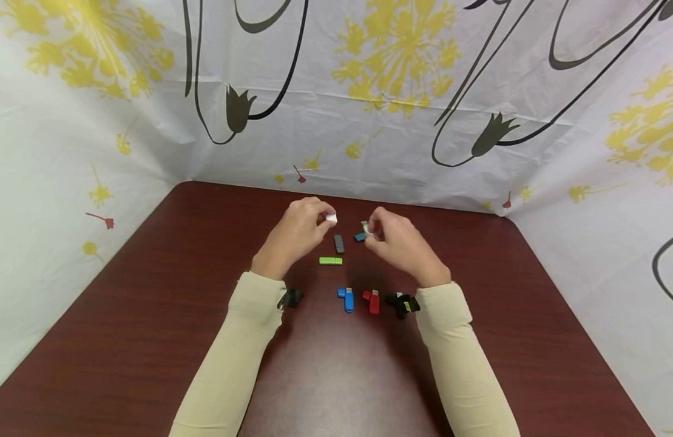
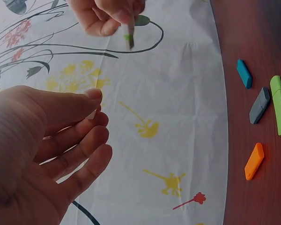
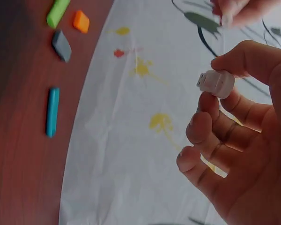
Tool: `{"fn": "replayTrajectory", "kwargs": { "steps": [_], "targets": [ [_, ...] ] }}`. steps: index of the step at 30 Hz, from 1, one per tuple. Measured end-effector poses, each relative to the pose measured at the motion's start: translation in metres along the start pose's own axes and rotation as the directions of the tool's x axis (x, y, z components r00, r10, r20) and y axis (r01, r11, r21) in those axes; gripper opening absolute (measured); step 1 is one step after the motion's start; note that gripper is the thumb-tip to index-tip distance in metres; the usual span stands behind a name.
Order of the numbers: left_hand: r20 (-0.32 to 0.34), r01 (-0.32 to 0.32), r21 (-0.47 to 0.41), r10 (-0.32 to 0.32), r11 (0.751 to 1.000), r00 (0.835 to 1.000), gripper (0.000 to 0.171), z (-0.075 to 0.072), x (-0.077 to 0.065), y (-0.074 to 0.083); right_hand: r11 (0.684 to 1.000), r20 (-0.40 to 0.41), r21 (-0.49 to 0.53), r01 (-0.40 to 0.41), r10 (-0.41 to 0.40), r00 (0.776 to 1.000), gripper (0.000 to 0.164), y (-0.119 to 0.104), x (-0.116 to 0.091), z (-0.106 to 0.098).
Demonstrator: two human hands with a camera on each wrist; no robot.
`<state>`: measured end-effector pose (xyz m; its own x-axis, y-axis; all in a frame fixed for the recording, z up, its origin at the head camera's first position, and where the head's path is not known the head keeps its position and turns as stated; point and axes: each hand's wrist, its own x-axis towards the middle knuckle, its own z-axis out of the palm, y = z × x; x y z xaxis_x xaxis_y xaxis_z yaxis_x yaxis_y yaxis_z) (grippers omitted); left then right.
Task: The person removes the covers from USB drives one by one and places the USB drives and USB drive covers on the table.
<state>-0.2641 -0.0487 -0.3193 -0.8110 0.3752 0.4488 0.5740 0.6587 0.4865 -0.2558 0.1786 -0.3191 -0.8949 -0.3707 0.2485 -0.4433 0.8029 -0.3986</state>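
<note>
White USB stick (image 3: 216, 84), pinched in right hand (image 1: 400, 240); its likely cap (image 1: 331, 218), white, pinched in left hand (image 1: 301, 229). Apparent step: uncapping; next move calls for steady pinches.

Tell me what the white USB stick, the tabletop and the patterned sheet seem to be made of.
White USB stick, held by the right hand: likely smooth plastic, given its even, opaque colour.
Tabletop: wood or wood-look laminate, satiny, by its streaky grain and soft glare.
Patterned sheet: thin, mostly matte fabric or plastic, judging by its creases.
</note>
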Motion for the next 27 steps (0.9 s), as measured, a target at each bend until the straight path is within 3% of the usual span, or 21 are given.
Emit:
{"fn": "replayTrajectory", "kwargs": {
  "steps": [8,12,20,27],
  "targets": [
    [-0.008,-0.008,-0.033,0.007,0.999,1.000,0.019,-0.001,0.000,-0.003,0.996,0.103,-0.033,0.081,-0.078,0.992,0.007,-0.016,0.005,0.025],
    [-0.001,-0.006,-0.028,0.006,1.000,1.000,0.019,-0.001,0.000,-0.003,0.994,0.154,-0.029,0.107,-0.101,0.983,0.014,-0.024,0.008,0.041],
    [0.005,-0.003,-0.015,0.003,1.000,1.000,0.018,-0.001,0.001,-0.002,0.997,0.308,0.001,0.071,-0.068,0.949,0.025,-0.049,0.008,0.073],
    [0.000,0.010,-0.029,-0.010,1.000,1.000,0.018,-0.003,-0.001,-0.002,0.993,0.359,-0.106,0.053,-0.011,0.933,0.036,-0.064,0.003,0.094]
  ]
}}
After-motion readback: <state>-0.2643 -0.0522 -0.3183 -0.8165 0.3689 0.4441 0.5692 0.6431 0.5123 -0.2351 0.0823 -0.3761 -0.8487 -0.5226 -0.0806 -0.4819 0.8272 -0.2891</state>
